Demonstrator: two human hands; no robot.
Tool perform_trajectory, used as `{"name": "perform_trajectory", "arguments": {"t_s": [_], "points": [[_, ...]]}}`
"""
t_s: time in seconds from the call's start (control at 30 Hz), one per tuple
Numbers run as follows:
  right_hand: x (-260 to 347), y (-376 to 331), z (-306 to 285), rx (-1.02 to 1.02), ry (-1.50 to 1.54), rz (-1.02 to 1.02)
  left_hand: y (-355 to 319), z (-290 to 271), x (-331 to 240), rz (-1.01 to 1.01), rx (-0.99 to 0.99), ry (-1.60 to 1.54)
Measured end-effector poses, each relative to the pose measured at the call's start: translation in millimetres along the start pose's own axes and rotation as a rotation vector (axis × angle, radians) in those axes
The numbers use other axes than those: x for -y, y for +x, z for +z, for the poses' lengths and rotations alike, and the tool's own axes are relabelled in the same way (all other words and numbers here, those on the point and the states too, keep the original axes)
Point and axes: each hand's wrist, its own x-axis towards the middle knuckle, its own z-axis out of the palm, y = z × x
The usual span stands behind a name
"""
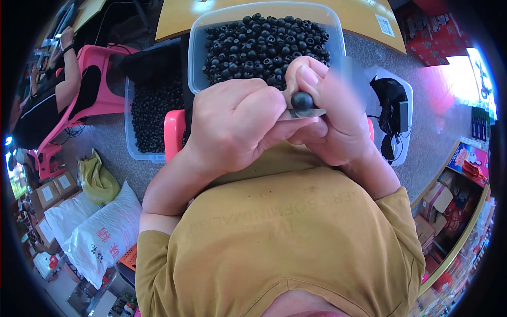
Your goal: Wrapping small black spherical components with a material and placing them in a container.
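Close together in front of my chest, my two hands meet at a small black ball (302,100). My left hand (232,124) is closed in a fist, with a short metal blade (309,113) sticking out toward the right; its handle is hidden. The ball sits against the blade's upper side. Curled fingers of my right hand (340,113) hold the ball from the right. Just beyond my hands stands a clear plastic tub (193,63), heaped with black balls (264,45), several showing round holes.
A second tub (130,132) of smaller black pieces stands at left. At right, another clear bin (407,105) holds black bags and cables. A yellow table (364,24) lies beyond. White sacks (105,232) and a pink chair (100,100) with a seated person (42,116) are at left.
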Motion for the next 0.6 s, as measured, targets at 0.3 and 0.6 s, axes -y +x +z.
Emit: {"name": "perform_trajectory", "arguments": {"t_s": [0.3,0.6], "points": [[-3.8,2.2,-6.9,0.059,-0.179,-0.135,4.9,-4.6,-5.3,0.015,-0.002,0.082],[-4.6,2.1,-8.6,0.095,-0.145,-0.153,6.1,-4.1,-6.5,-0.013,-0.006,0.07]]}}
